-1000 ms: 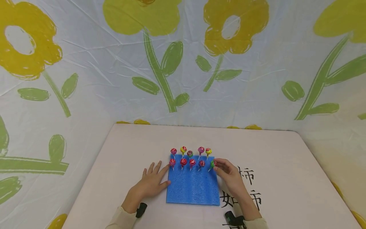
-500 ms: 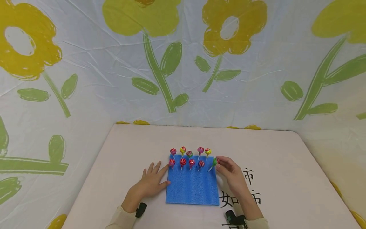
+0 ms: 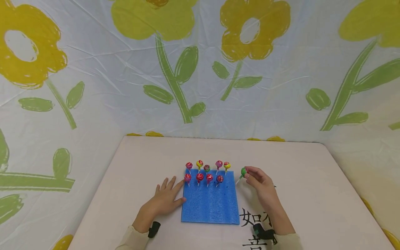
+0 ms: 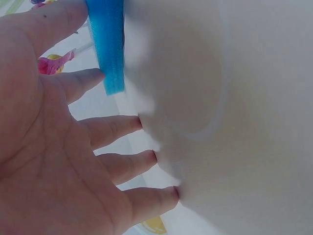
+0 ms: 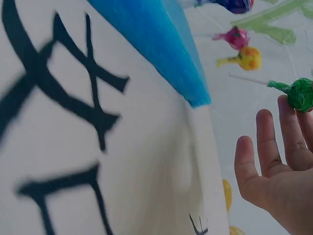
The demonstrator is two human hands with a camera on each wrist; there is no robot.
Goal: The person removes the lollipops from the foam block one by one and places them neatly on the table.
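Note:
A blue foam board (image 3: 209, 206) lies on the table, with several wrapped lollipops standing in two rows along its far part. My right hand (image 3: 263, 185) pinches a green-wrapped lollipop (image 3: 243, 171) by its head, just off the board's right edge. In the right wrist view that green lollipop (image 5: 299, 94) shows its white stick bare and free of the foam. My left hand (image 3: 166, 199) rests with spread fingers at the board's left edge. The left wrist view shows the thumb and index finger touching the foam side (image 4: 108, 49), the other fingertips on the table.
Black Chinese characters (image 3: 250, 217) are printed on the pale tabletop (image 3: 300, 180) right of the board. A flower-patterned cloth (image 3: 125, 69) hangs behind and around the table. In the front row, a red lollipop (image 3: 199, 177) stands beside a dark one (image 3: 220, 178).
My right hand has drawn the green lollipop out of the front row's right end and carried it up and to the right. My left hand has stayed in place.

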